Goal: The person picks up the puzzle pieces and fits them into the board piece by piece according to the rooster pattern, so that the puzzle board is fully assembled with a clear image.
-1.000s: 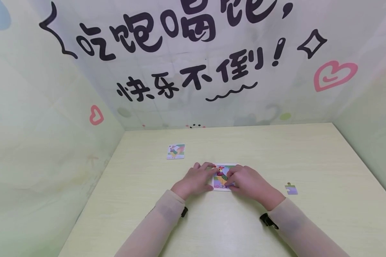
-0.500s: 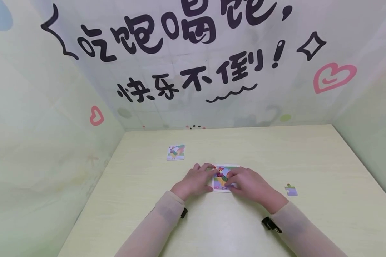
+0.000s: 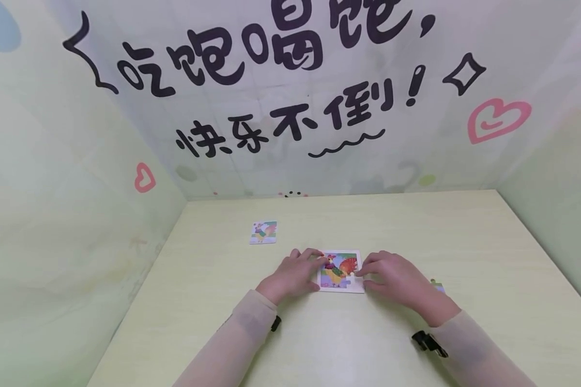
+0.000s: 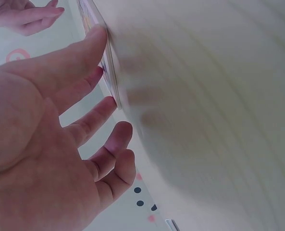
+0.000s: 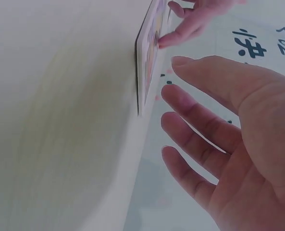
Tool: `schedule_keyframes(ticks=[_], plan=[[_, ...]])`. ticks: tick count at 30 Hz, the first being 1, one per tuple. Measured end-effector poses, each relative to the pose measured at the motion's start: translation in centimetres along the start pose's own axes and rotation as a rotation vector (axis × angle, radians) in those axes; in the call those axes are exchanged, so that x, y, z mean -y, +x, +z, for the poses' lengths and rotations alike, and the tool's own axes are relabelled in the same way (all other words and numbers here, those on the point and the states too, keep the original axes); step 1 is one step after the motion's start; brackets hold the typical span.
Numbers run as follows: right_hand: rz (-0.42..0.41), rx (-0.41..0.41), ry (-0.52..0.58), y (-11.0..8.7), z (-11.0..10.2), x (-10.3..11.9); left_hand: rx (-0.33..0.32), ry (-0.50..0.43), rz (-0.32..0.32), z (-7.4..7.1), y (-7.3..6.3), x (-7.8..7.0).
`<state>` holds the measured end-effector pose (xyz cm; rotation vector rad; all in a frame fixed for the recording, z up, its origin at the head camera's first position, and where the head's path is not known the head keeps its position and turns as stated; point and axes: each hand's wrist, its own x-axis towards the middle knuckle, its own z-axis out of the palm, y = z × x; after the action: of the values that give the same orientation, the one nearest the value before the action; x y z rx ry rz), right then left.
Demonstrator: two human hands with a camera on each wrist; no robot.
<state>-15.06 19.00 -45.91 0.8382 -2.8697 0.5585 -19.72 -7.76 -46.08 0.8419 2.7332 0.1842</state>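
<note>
A small jigsaw puzzle board (image 3: 348,262) with a rooster picture and a white border lies on the table. Its lower right corner shows a bare white gap. My left hand (image 3: 292,275) holds the board's left side, thumb at the near edge and fingertips at the far edge and on the picture. Just off the right edge, my right hand (image 3: 394,277) has loosely bent fingers with nothing between them, as the right wrist view shows. A loose puzzle piece (image 3: 437,285), green and lilac, lies beyond my right wrist, partly hidden by it.
A small rooster picture card (image 3: 263,232) lies farther back on the left of the pale wooden table (image 3: 213,279). Fabric walls with printed black characters and hearts (image 3: 498,121) rise behind the table and at both sides.
My right hand has drawn back rightward from the puzzle, uncovering the rooster's red tail and the white gap. It now covers part of the loose piece. My left hand stays on the board.
</note>
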Motion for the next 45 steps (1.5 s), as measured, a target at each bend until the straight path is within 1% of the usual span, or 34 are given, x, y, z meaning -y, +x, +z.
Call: schedule_keyframes(ticks=[4, 11, 18, 27, 32, 36, 43, 45], plan=[[0.054, 0.000, 0.010, -0.8, -0.7, -0.7, 0.001, -0.006, 0.002, 0.0, -0.1, 0.0], [0.097, 0.003, 0.021, -1.8, -1.6, -2.1, 0.012, 0.000, -0.009, 0.0, 0.0, 0.0], [0.144, 0.018, 0.022, -2.7, -2.3, -2.9, 0.012, 0.009, -0.006, 0.0, 0.0, 0.0], [0.170, -0.005, 0.017, -3.8, -2.8, -3.8, 0.008, 0.015, 0.004, -0.1, -0.1, 0.0], [0.184, -0.003, 0.016, -4.5, -3.4, -4.6, 0.013, 0.017, 0.000, -0.1, -0.1, 0.0], [0.192, 0.011, 0.018, -5.1, -3.9, -5.3, 0.013, 0.018, 0.001, -0.1, -0.2, -0.1], [0.231, 0.052, 0.031, -5.9, -4.4, -6.2, 0.012, 0.011, 0.005, 0.0, -0.2, -0.1], [0.218, 0.058, 0.030, -6.0, -4.5, -6.5, 0.013, 0.009, 0.002, -0.1, -0.2, -0.1]])
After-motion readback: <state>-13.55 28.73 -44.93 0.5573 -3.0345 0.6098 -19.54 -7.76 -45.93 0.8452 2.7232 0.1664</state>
